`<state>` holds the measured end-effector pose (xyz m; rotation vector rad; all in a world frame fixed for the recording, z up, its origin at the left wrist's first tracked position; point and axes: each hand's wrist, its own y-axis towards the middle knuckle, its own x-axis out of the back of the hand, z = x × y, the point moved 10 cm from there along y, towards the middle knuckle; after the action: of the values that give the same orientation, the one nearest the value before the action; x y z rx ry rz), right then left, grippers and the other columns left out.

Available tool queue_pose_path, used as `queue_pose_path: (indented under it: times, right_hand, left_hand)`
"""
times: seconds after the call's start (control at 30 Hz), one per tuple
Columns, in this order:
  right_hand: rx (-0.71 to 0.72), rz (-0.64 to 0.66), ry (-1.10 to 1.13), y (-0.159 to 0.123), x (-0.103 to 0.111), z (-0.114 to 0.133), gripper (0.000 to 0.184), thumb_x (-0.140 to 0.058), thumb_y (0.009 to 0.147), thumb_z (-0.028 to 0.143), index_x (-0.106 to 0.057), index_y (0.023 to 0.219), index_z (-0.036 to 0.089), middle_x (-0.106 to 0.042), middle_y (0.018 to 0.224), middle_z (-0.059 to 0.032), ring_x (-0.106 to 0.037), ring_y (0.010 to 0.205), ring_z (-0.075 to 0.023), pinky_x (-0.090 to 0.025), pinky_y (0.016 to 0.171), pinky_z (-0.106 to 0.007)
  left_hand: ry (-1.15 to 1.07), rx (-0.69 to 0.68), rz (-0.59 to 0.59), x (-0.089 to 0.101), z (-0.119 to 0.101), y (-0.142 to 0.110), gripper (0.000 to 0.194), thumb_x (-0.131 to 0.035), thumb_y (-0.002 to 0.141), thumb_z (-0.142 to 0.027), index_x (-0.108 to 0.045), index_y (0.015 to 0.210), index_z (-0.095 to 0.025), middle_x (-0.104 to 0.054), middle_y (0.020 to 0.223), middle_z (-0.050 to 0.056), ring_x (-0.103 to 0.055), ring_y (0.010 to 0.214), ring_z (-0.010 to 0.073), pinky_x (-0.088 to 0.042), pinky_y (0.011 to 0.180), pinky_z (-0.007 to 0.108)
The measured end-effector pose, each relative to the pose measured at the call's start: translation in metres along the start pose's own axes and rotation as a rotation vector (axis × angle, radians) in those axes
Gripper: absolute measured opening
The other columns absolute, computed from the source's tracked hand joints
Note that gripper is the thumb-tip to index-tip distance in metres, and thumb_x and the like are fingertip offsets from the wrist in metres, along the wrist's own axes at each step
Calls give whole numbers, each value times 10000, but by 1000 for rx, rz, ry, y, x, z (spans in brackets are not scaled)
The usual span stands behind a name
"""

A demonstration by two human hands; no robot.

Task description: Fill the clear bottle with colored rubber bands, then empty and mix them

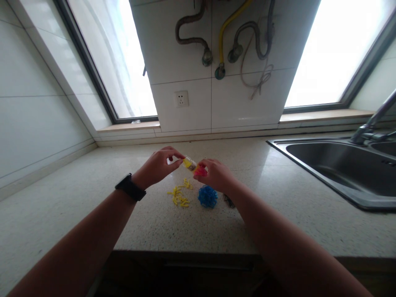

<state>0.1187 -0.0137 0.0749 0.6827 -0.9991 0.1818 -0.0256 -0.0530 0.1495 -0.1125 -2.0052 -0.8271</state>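
My right hand [213, 173] grips a small clear tube-like container [192, 166] with a pink end [201, 170]; it is tilted above the counter. Yellow and dark bits show through its clear part. At its upper left end, the thumb and forefinger of my left hand [162, 163] pinch together at a small yellow piece [186, 161]. Below the hands lie loose yellow strips [179, 196], a round heap of blue strips [207, 196] and a dark heap [229, 201] partly hidden by my right forearm.
The speckled stone counter [148, 231] ends at a front edge near me. A steel sink [324, 165] with a faucet [371, 123] is set in at the right. Behind stands a tiled wall with a socket [181, 99], hoses [221, 39] and two windows.
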Motion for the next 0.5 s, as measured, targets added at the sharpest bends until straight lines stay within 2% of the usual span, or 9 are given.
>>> queue_pose_path:
  times: [0.2, 0.5]
  right_hand:
    - [-6, -11, 27, 2, 0, -1, 352, -670, 782, 498, -631, 1014, 236, -682, 988, -48, -599, 849, -191, -396, 725, -295]
    - [-29, 83, 225, 1, -10, -1, 300, -655, 790, 491, -653, 918, 219, -675, 811, -11, -557, 686, -136, -359, 612, -255]
  left_hand:
    - [18, 28, -79, 5, 7, 0, 211, -562, 911, -305, -687, 1038, -191, -658, 970, 64, -556, 761, 129, -471, 658, 263]
    - [-34, 1, -26, 1, -1, -1, 246, -515, 934, -272, -681, 1109, -224, -626, 1036, 63, -558, 793, 120, -465, 669, 254]
